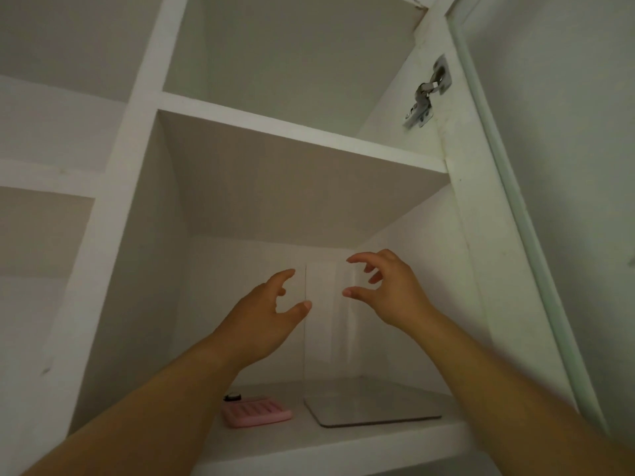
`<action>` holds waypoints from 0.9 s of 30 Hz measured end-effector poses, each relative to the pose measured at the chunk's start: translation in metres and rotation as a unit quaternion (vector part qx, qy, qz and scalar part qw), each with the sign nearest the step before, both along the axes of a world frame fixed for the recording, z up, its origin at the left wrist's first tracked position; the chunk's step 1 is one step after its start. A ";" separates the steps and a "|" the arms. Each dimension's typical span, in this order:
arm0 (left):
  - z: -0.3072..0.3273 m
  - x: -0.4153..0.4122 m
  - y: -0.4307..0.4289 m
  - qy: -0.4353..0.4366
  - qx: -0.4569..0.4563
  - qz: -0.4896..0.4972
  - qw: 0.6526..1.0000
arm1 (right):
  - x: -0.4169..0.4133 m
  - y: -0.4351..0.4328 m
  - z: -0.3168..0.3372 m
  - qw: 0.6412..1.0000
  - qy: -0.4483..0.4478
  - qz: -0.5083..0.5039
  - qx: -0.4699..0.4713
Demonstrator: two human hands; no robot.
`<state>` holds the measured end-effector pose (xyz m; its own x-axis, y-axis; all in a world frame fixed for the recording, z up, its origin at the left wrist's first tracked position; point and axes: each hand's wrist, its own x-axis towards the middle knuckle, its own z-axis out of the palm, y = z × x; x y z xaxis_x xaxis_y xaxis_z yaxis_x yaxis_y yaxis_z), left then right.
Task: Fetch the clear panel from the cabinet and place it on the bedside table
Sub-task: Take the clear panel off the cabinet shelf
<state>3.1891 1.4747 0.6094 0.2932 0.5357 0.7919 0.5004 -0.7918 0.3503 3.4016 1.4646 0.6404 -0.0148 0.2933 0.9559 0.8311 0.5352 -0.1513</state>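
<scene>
Head view is tilted upward into an open white cabinet (113, 187) with several shelves. On the lowest visible shelf (343, 441) the clear panel (328, 324) is seen standing upright, its left edge a thin vertical line and its top edge faint against the back wall (the far right edge is hard to trace). Its foot appears to meet a flat grey plate (374, 403) with rounded corners that lies on the shelf; whether the two are one piece cannot be told.

Both bare forearms are raised toward the panel. The left hand (264, 317) is held unclenched, thumb and fingers curved and spread, the thumb tip just at the panel's left edge; contact cannot be confirmed. The right hand (388, 286) is likewise spread in a claw shape, fingers curled, on the panel's right side near its top. Nothing is grasped by either hand.

To the left of the grey plate, a pink ridged soap dish (256, 411) is noted lying flat on the shelf, with a small dark round object (233, 396) just behind it. A metal hinge (426, 94) is fixed at the upper right, where the cabinet door (549, 166) stands open.
</scene>
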 end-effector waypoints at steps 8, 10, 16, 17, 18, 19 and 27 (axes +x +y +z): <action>-0.002 0.014 0.011 0.003 -0.119 -0.053 0.991 | 0.004 0.000 -0.003 0.997 -0.042 -0.043 -0.045; -0.002 0.017 0.008 -0.001 -0.137 -0.073 0.988 | 0.003 -0.002 -0.003 0.997 -0.041 -0.047 -0.037; -0.002 0.019 -0.006 -0.033 -0.133 -0.095 0.986 | 0.000 -0.019 -0.001 0.998 -0.044 -0.054 0.001; -0.001 0.019 -0.010 -0.046 -0.126 -0.102 0.986 | -0.002 -0.025 0.001 0.997 -0.046 -0.056 0.011; -0.001 0.020 -0.015 -0.058 -0.119 -0.111 0.985 | -0.004 -0.032 0.004 0.997 -0.050 -0.059 0.021; 0.000 0.020 -0.020 -0.071 -0.112 -0.121 0.984 | -0.007 -0.040 0.008 0.996 -0.055 -0.063 0.030; 0.015 0.014 -0.070 -0.132 -0.029 -0.170 0.976 | -0.028 -0.111 0.026 0.989 -0.056 -0.108 0.078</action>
